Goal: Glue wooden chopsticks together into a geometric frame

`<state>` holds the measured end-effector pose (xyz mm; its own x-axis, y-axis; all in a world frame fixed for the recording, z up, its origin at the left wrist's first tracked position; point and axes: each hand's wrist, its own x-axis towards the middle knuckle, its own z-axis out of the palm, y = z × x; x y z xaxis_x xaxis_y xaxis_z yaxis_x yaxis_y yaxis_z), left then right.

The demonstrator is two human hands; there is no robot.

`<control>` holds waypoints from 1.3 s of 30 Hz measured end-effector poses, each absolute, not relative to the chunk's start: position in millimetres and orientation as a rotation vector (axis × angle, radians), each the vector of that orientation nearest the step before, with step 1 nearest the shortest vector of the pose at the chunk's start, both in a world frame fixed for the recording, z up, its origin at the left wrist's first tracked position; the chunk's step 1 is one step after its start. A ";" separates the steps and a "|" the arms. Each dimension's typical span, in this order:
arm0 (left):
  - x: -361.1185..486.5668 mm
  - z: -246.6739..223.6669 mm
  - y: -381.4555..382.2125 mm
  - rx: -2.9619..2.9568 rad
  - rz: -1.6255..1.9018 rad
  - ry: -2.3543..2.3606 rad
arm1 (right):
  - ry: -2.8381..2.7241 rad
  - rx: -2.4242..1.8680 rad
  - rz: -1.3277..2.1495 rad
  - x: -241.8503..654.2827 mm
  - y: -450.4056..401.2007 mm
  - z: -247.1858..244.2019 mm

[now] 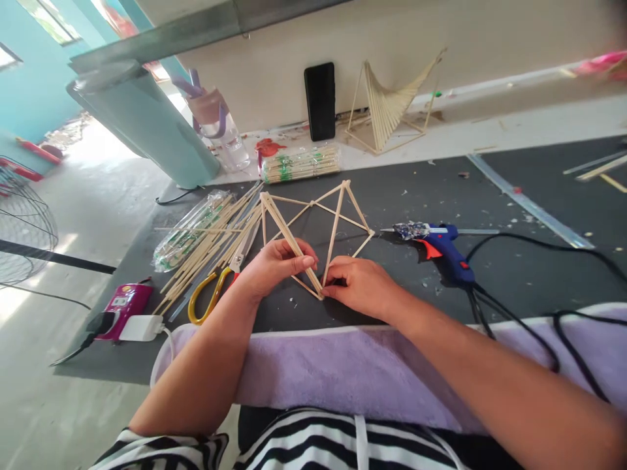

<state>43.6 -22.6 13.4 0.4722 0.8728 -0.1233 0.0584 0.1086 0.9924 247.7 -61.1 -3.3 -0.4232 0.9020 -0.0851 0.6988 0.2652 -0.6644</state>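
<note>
A frame of wooden sticks [337, 212], joined at its corners, stands on the dark tabletop in front of me. My left hand [287, 264] pinches sticks along the frame's near left side, thumb and fingers closed around them. At the frame's lowest near corner, my right hand [357, 284] has its fingers pressed together on the stick ends. Right of the frame lies a blue glue gun [443, 245] with a red trigger, its nozzle pointing at the frame. Yellow-handled scissors [215, 290] lie beside my left forearm, partly over loose sticks [210, 251].
Behind stand a black phone [320, 101], a finished stick model [392, 104] with a curved surface, and a bottle [225, 134]. A pack of sticks [301, 164] lies before the phone. A pink power adapter [122, 307] sits at left. Black cables [490, 307] run along the right.
</note>
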 end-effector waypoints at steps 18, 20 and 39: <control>57.4 20.3 -19.2 1.103 1.258 0.881 | -2.205 -1.474 0.982 248.4 -60.7 -2.1; 57.6 20.0 -19.3 1.098 1.261 0.867 | -2.200 -1.475 0.982 248.3 -61.3 -2.7; 54.1 13.0 -19.5 1.048 1.264 0.806 | -2.193 -1.473 0.954 247.3 -61.1 -5.5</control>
<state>54.1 -19.5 13.0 0.1567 0.9851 0.0705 -0.3509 -0.0112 0.9363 247.3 -61.1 -5.5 -0.4104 0.9073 -0.0917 0.6856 0.2407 -0.6870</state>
